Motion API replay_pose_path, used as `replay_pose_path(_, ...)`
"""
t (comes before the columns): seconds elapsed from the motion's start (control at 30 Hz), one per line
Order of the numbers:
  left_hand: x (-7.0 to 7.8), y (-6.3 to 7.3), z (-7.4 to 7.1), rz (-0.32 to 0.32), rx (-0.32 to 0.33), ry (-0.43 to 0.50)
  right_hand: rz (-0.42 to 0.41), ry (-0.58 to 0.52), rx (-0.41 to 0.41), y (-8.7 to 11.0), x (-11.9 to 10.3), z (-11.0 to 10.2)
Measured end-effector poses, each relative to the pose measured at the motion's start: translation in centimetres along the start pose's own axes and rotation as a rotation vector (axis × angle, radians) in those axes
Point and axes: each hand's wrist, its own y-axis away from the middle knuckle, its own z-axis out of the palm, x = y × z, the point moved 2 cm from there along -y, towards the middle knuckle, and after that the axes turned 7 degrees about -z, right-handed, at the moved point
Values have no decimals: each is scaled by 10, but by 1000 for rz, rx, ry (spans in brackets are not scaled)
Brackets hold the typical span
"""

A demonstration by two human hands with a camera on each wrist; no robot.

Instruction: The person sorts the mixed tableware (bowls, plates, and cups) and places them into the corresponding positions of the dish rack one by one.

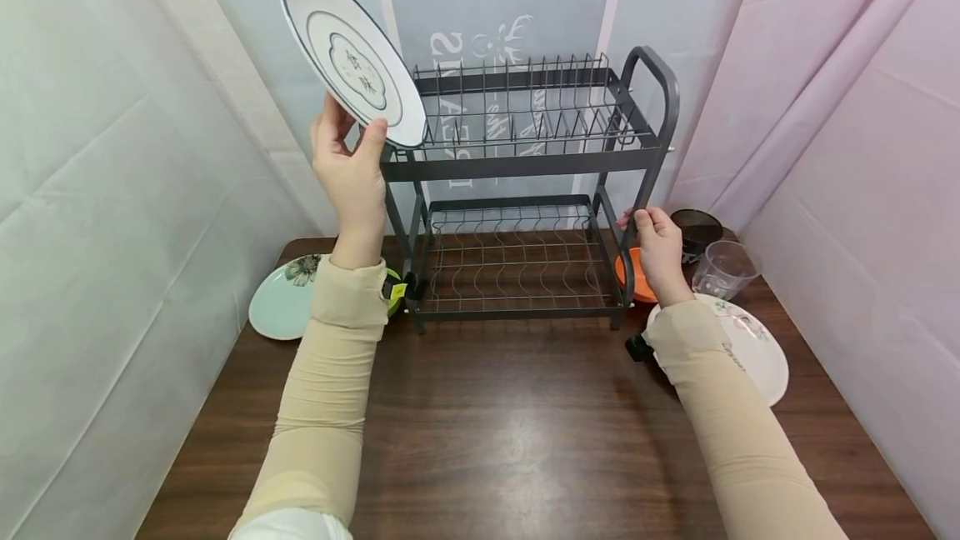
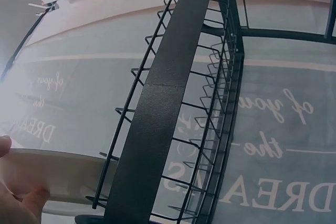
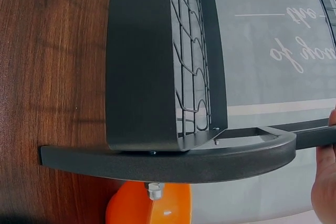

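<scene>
A white oval plate [image 1: 352, 57] with a dark blue rim and printed characters is pinched by its lower edge in my left hand [image 1: 348, 157]. It stands tilted at the left end of the upper tier of a black two-tier dish rack [image 1: 525, 161]; in the left wrist view the plate [image 2: 63, 174] meets the wire dividers at the tier's end. My right hand [image 1: 660, 244] grips the right upright of the rack frame [image 3: 252, 158], between the two tiers. The lower wire tier [image 1: 517, 269] holds nothing.
On the left lies a pale green plate [image 1: 281, 302] with a flower print, near a yellow-green item [image 1: 393, 298]. At right are an orange bowl [image 1: 641, 277], a dark cup [image 1: 696, 232], a clear cup [image 1: 723, 269] and a white floral plate [image 1: 757, 348]. Curtains enclose the wooden table [image 1: 510, 432].
</scene>
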Motion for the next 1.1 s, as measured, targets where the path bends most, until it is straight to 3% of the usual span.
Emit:
replay_pose_path(0.1, 1, -1, 1, -5, -5, -10, -4, 5, 2, 0, 0, 0)
replay_pose_path(0.5, 4, -3, 5, 47, -30, -197, -32, -33, 25, -1, 1, 1)
replay_pose_path(0.73, -2, -6, 9, -10, -89, -111, -43, -12, 18, 0, 1, 3)
replay_pose_path(1.1, -8, -7, 11, 15, -117, -125, -45, -28, 27, 0, 3, 3)
